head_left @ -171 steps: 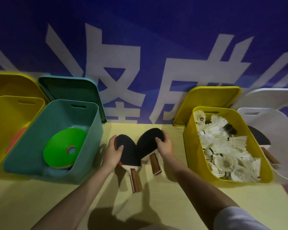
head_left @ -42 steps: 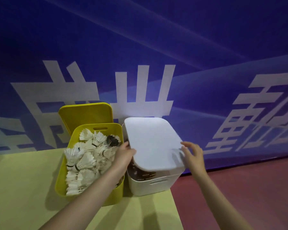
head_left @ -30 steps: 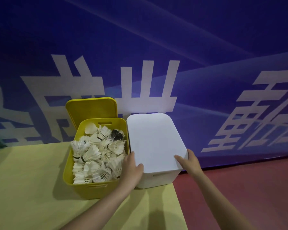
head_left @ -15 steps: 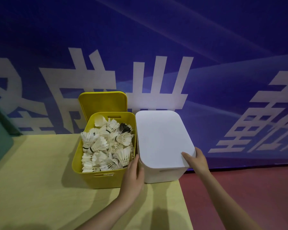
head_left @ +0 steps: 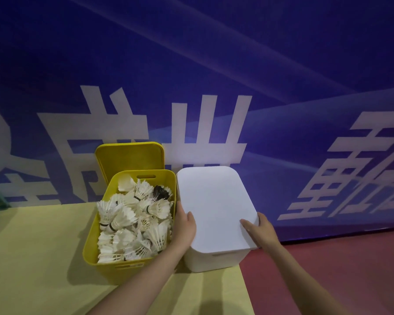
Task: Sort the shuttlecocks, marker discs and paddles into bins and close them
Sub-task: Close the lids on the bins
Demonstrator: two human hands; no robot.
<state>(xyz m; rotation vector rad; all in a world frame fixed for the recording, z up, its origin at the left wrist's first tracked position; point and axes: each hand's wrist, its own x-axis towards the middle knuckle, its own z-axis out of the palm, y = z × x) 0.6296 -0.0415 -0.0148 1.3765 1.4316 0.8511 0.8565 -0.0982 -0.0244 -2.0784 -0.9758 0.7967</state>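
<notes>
Blue banner wall (head_left: 191,64) — red floor (head_left: 328,269)

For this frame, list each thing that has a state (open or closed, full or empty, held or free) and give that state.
White plastic bin: closed, its white lid seated on top.
Yellow plastic bin: open, filled with white feather shuttlecocks.
Yellow lid: off, propped against the wall behind its bin.
Left hand: on the white lid's left edge.
Right hand: on its right corner.
</notes>
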